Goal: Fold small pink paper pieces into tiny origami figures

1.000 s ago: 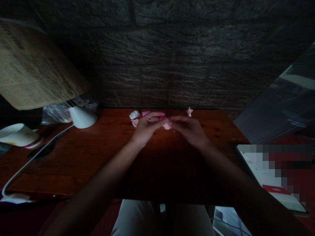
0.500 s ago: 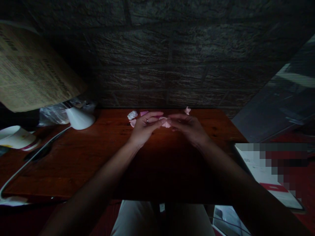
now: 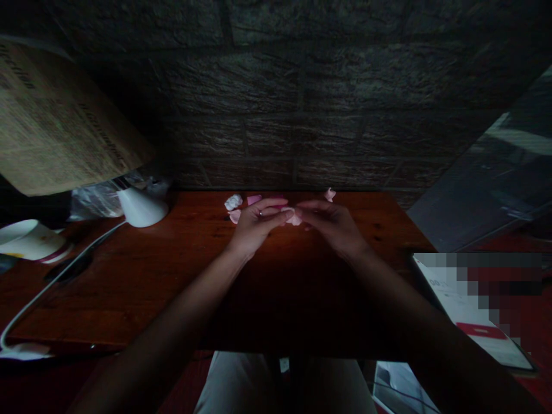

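Note:
My left hand [image 3: 255, 226] and my right hand [image 3: 330, 223] meet over the back part of the wooden table. Between their thumbs and fingers they pinch a small pale pink folded paper piece [image 3: 295, 218]; its exact shape is partly hidden by the fingertips. A ring shows on a finger of the left hand. Just left of that hand lie a white crumpled piece [image 3: 233, 202] and a pale pink piece [image 3: 234, 216]. Flat pink paper [image 3: 254, 199] lies behind it. Beyond the right hand stands another pale pink folded piece [image 3: 330, 194].
A lamp with a newsprint shade [image 3: 64, 126] and white base [image 3: 142, 207] stands at the left, its cable [image 3: 64, 276] running forward. Near it are a paper cup [image 3: 30, 238] and clear plastic bag [image 3: 95, 201]. A brick-patterned wall [image 3: 276, 138] rises behind; a tablet-like screen [image 3: 466, 310] is at right.
Both hands stay pinched on the pale pink paper, with only slight finger movement. The whole view has shifted a little.

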{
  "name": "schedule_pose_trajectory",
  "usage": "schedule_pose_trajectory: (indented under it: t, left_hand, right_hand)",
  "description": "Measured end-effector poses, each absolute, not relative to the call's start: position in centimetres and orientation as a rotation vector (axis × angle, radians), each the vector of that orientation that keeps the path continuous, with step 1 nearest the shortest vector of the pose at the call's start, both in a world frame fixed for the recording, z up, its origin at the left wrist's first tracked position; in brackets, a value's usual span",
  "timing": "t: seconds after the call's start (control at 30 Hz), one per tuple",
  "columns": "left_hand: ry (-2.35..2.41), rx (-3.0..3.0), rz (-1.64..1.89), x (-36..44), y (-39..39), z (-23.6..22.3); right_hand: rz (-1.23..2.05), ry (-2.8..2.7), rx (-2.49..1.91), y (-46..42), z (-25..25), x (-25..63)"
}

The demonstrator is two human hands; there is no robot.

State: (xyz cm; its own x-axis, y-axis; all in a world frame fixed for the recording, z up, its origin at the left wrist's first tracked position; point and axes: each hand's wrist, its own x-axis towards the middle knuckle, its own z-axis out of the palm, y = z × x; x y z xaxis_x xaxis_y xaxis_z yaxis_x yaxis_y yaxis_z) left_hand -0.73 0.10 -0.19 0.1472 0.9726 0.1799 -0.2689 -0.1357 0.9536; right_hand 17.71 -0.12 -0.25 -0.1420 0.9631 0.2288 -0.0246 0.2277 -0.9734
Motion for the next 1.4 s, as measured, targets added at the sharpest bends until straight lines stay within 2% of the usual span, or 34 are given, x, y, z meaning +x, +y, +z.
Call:
schedule_pose_trajectory:
  t: [1.0,1.4]
  left_hand:
    - [0.877,0.969,1.266,-0.8,0.37,-0.2]
    - [0.835,0.999,1.195,-0.88,0.3,-0.26]
  right_hand:
    - [0.885,-1.517,-0.987,-0.56,-0.36,17.1]
    - [0.981,-1.46,-1.024,-0.41,-0.37,17.2]
